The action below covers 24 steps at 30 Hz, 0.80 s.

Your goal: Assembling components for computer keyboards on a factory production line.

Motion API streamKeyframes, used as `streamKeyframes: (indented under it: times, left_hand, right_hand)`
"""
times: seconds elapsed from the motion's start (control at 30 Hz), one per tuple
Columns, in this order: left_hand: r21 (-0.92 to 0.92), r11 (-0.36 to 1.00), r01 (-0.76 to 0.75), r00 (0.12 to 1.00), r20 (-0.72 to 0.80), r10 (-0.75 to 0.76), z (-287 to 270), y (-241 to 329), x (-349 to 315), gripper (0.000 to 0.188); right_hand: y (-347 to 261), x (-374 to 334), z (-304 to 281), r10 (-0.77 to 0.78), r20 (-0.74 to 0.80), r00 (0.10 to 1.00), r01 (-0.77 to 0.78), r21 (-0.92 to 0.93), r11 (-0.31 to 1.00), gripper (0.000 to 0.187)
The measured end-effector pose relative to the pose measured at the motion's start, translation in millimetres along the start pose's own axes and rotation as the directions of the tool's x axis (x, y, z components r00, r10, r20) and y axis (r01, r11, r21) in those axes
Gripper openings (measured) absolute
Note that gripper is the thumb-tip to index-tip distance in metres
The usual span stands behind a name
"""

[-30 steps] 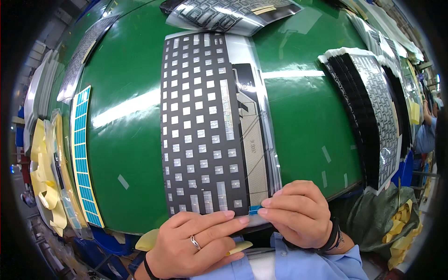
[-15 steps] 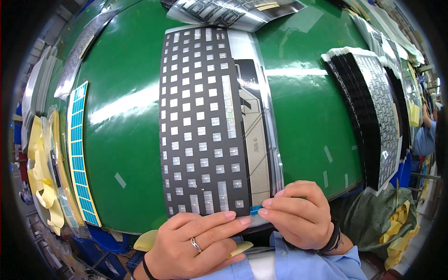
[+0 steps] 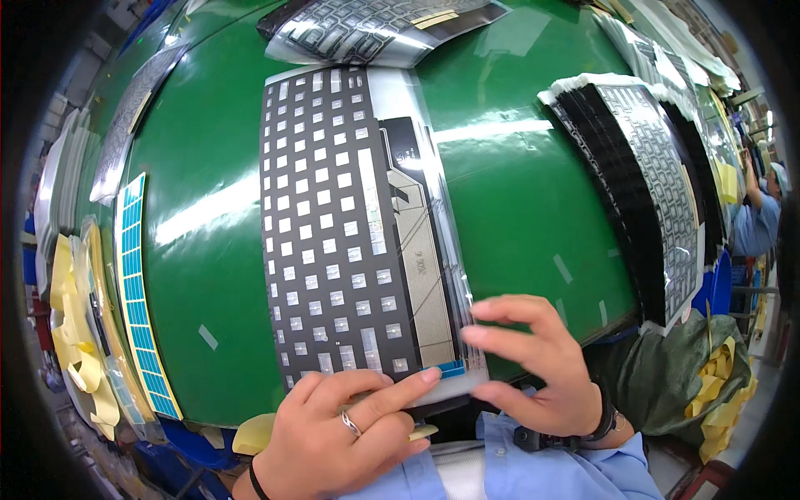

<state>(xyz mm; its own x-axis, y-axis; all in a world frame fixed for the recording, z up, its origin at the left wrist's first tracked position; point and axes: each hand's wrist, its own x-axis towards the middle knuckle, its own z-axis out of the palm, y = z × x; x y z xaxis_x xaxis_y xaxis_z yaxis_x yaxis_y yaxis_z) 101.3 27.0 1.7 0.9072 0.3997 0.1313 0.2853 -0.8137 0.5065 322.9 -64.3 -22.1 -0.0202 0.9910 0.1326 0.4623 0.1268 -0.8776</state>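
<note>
A long black keyboard-shaped sheet (image 3: 287,250) with rows of square cutouts lies lengthwise before me. Along its right side is a clear film (image 3: 454,275) with a printed grey area. A short blue tape strip (image 3: 450,368) crosses the near end. My left hand (image 3: 354,425) rests over this end, its index fingertip on the tape's left part. Yellow paper (image 3: 252,435) shows on both sides of that hand and appears gripped between its lower fingers and thumb. Just off the film's near right corner, my right hand (image 3: 533,367) has thumb and fingers apart, holding nothing.
The green table (image 3: 217,275) carries a yellow-backed sheet of blue strips (image 3: 137,292) at left and a printed film (image 3: 358,33) at the far end. A black stack with a keyboard film (image 3: 658,183) stands right. Another person (image 3: 757,217) is at far right.
My right hand has let go of the blue tape, opened and moved slightly away. The left index finger now lies on the tape. The view has shifted, moving the sheet leftward.
</note>
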Motion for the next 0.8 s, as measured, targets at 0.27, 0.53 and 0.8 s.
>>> streamKeyframes:
  times: [0.27, 0.53, 0.8]
  left_hand:
    - [-0.331, 0.924, -0.193, 0.976, -0.163, 0.146, 7, -29, -5, 0.019]
    - [-0.676, 0.736, -0.038, 0.967, -0.209, -0.142, -27, -21, -44, 0.020]
    - [-0.522, 0.804, 0.285, 0.775, -0.369, -0.514, -31, -30, -65, 0.009]
  right_hand:
    - [17, 13, 2, -0.102, -0.033, 0.994, 0.088, -0.285, 0.955, 0.032]
    - [45, 159, -116, 0.062, -0.369, 0.927, 0.236, 0.707, 0.667, 0.032]
    - [-39, 104, -20, -0.327, 0.009, 0.945, 0.304, -0.388, 0.870, 0.046]
